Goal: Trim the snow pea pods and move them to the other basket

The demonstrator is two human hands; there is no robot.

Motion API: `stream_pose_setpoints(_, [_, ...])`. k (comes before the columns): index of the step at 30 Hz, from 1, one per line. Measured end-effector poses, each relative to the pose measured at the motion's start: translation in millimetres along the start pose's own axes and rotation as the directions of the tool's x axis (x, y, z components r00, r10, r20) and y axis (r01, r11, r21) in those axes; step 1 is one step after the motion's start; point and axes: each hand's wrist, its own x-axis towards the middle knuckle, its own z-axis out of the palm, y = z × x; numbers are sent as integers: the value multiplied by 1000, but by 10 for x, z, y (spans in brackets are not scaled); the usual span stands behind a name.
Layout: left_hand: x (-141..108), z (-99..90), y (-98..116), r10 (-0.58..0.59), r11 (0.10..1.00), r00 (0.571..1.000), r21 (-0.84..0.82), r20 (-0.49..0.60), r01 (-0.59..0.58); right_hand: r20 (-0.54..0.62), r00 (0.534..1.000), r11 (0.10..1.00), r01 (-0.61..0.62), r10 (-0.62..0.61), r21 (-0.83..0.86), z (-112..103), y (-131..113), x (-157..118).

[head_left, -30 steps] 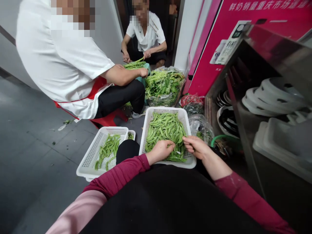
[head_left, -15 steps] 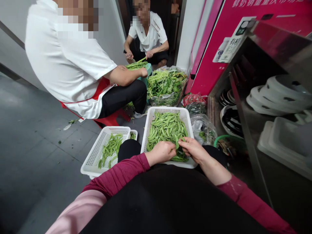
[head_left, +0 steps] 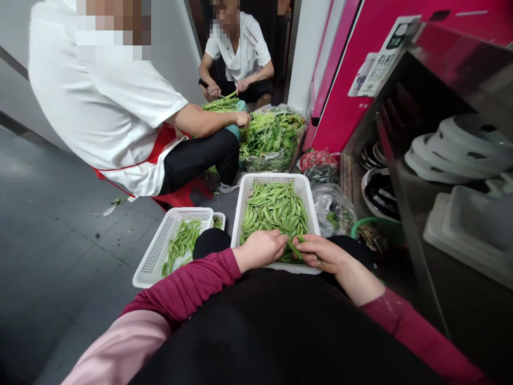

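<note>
A white perforated basket piled with green pea pods rests by my lap. Over its near edge, my right hand pinches a green pod. My left hand is just to the left of it, fingers closed at the pod's upper end; whether they grip the same pod or a piece of it is too small to tell. A second white basket, holding fewer pods, stands to the left beside my knee.
A person in white sits at the left on a red stool. Another person crouches behind a bag of leafy greens. Plastic bags, a green-rimmed basket and a shelf of dishes are at the right.
Both hands have shifted slightly, and the pod at my right fingers now points down to the left. The seated person's hand has moved right, toward the leafy greens. The view has shifted a little.
</note>
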Motion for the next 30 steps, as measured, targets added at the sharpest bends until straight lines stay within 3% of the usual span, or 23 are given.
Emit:
stream_pose_setpoints(3, [-10,33,12,99,994,991,31,85,-102,17,999,986,-34,37,-161,-16,33,35])
stream_pose_setpoints(7, [-23,64,-53,213,977,960,-21,183,-213,-3,1000,847,22,-28,-531,30,83,85])
stream_pose_setpoints(9, [-26,58,-61,195,980,966,-71,167,-186,45,998,830,67,-51,-553,61,78,92])
stream_pose_setpoints(14, [-38,72,1,172,962,981,-230,86,-148,178,983,887,49,38,-460,67,-14,36])
stream_pose_setpoints(16, [-35,120,35,144,952,986,-283,88,-114,143,988,819,35,59,-573,92,-33,20])
stream_pose_setpoints(18, [-14,178,51,40,924,997,-383,63,-13,42,998,646,56,-38,-761,160,-17,26])
stream_pose_setpoints(20, [25,230,36,-170,794,985,-589,27,153,-38,958,403,83,-283,-912,235,27,50])
stream_pose_setpoints(22, [60,274,-3,-439,484,894,-816,86,316,-88,851,245,48,-517,-968,246,64,83])
stream_pose_setpoints(23, [69,296,-27,-529,291,832,-885,168,364,-140,796,244,10,-589,-970,208,68,101])
stream_pose_setpoints(25, [59,346,-68,-572,-16,743,-910,348,414,-307,709,347,-93,-635,-933,39,31,139])
stream_pose_setpoints(27, [20,396,-84,-525,-145,714,-875,464,462,-456,645,418,-225,-613,-880,-198,-58,194])
stream_pose_setpoints(28, [-3,416,-82,-502,-162,708,-858,497,488,-492,634,391,-306,-597,-868,-309,-111,234])
stream_pose_setpoints(30, [-36,436,-62,-487,-158,695,-836,528,525,-517,669,229,-475,-534,-850,-457,-205,340])
